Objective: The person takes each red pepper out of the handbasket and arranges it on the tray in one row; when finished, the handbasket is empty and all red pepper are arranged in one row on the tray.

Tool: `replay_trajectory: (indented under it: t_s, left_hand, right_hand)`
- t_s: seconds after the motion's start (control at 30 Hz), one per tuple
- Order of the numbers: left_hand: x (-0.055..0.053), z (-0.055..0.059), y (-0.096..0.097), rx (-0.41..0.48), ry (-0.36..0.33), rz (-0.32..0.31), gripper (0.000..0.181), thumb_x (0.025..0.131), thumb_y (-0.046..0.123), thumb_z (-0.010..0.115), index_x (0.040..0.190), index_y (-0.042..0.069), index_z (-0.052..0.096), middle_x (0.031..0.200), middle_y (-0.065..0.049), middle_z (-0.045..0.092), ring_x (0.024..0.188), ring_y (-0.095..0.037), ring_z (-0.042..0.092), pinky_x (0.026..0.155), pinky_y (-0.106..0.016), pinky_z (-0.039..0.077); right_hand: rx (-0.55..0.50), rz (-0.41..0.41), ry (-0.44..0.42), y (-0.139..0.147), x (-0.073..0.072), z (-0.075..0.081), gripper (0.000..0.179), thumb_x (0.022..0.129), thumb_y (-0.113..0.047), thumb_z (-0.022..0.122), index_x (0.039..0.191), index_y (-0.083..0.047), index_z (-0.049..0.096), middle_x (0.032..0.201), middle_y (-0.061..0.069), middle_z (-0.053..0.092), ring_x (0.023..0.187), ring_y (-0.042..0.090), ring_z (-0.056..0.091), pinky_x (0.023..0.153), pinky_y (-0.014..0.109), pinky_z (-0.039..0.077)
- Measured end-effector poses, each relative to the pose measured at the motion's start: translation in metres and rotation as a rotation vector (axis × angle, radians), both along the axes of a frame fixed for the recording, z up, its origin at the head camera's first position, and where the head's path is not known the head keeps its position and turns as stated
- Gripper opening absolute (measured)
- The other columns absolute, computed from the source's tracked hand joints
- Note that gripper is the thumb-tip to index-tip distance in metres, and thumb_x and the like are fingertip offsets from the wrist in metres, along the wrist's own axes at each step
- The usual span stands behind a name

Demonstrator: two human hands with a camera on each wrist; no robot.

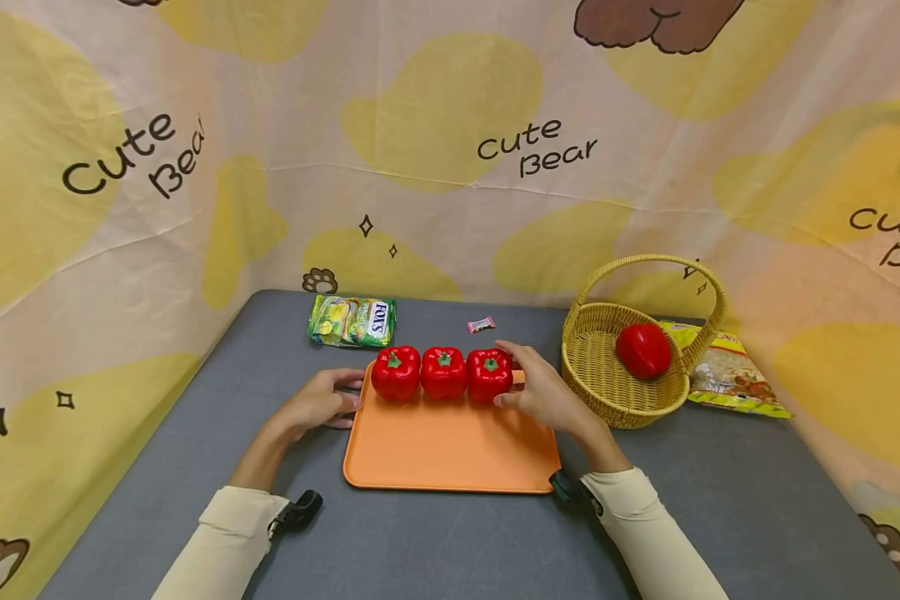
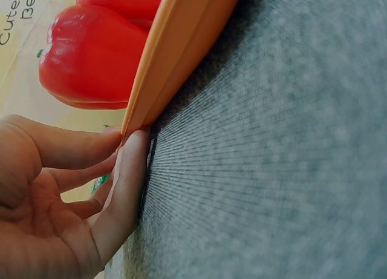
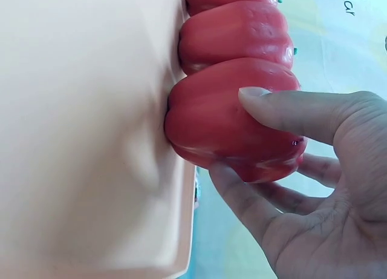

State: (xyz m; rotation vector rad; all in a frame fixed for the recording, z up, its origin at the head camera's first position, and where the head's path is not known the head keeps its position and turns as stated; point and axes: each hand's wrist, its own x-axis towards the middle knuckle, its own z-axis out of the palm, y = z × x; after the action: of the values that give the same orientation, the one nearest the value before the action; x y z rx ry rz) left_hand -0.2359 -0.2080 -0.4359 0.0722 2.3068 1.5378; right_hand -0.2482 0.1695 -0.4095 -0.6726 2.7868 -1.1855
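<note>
Near one yellow wicker basket (image 1: 594, 358) and two printed plastic packets (image 1: 352, 322), the left hand (image 1: 317, 402) pinches an orange rectangular tray (image 1: 450, 450) bearing three glossy red peppers (image 1: 444, 377), the right hand (image 1: 546, 390) gripping the rightmost.

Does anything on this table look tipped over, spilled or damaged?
Nothing looks spilled or damaged. The lone pepper in the basket seems tipped sideways, mildly odd because the three peppers on the tray stand upright.

The grey table (image 1: 435, 542) carries a tray (image 1: 450, 450), green packet (image 1: 352, 322), pink sachet (image 1: 481, 324), basket (image 1: 621, 407) and yellow bag (image 1: 731, 379).
</note>
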Motion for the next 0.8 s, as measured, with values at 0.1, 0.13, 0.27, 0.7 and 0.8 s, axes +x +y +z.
replay_trajectory:
  t_s: [0.1, 0.13, 0.27, 0.7, 0.8]
  left_hand:
    - [0.0, -0.001, 0.0, 0.004, 0.004, -0.005, 0.058, 0.101, 0.002, 0.059, 0.156, -0.008, 0.042, 0.153, -0.03, 0.049, 0.114, -0.029, 0.068, 0.082, -0.038, 0.066]
    - [0.0, 0.0, 0.0, 0.006, 0.005, -0.005, 0.057, 0.102, 0.002, 0.059, 0.156, -0.008, 0.042, 0.153, -0.03, 0.049, 0.114, -0.029, 0.068, 0.082, -0.038, 0.066]
    - [0.0, 0.0, -0.001, 0.012, 0.0, -0.008, 0.057, 0.102, 0.002, 0.059, 0.156, -0.008, 0.042, 0.153, -0.03, 0.049, 0.115, -0.029, 0.068, 0.083, -0.039, 0.066]
    - [0.002, 0.003, 0.0, 0.01, 0.011, -0.026, 0.058, 0.102, 0.003, 0.059, 0.156, -0.009, 0.04, 0.154, -0.032, 0.048, 0.118, -0.033, 0.068, 0.085, -0.04, 0.066]
    - [0.003, 0.003, 0.0, 0.013, 0.006, -0.022, 0.058, 0.102, 0.003, 0.059, 0.156, -0.008, 0.041, 0.154, -0.031, 0.048, 0.118, -0.034, 0.068, 0.085, -0.041, 0.066]
  right_hand:
    - [0.006, -0.001, 0.005, 0.0, 0.0, 0.0, 0.087, 0.085, -0.005, 0.086, 0.16, -0.004, 0.042, 0.149, 0.02, 0.053, 0.137, 0.038, 0.054, 0.115, 0.057, 0.047]
    - [0.01, -0.002, 0.007, 0.0, 0.0, 0.0, 0.087, 0.085, -0.005, 0.086, 0.16, -0.004, 0.043, 0.149, 0.02, 0.053, 0.138, 0.038, 0.053, 0.115, 0.058, 0.046]
    - [0.023, -0.005, 0.003, 0.001, 0.0, 0.001, 0.089, 0.084, -0.007, 0.087, 0.16, -0.004, 0.042, 0.15, 0.02, 0.053, 0.139, 0.038, 0.051, 0.117, 0.059, 0.044]
    - [-0.091, 0.004, -0.014, 0.018, 0.002, 0.018, 0.081, 0.085, 0.001, 0.083, 0.157, -0.004, 0.047, 0.152, 0.022, 0.05, 0.14, 0.043, 0.05, 0.105, 0.061, 0.054]
    - [-0.094, -0.015, 0.012, 0.025, 0.003, 0.024, 0.072, 0.087, -0.001, 0.083, 0.152, -0.003, 0.054, 0.147, 0.022, 0.054, 0.135, 0.042, 0.053, 0.103, 0.061, 0.056]
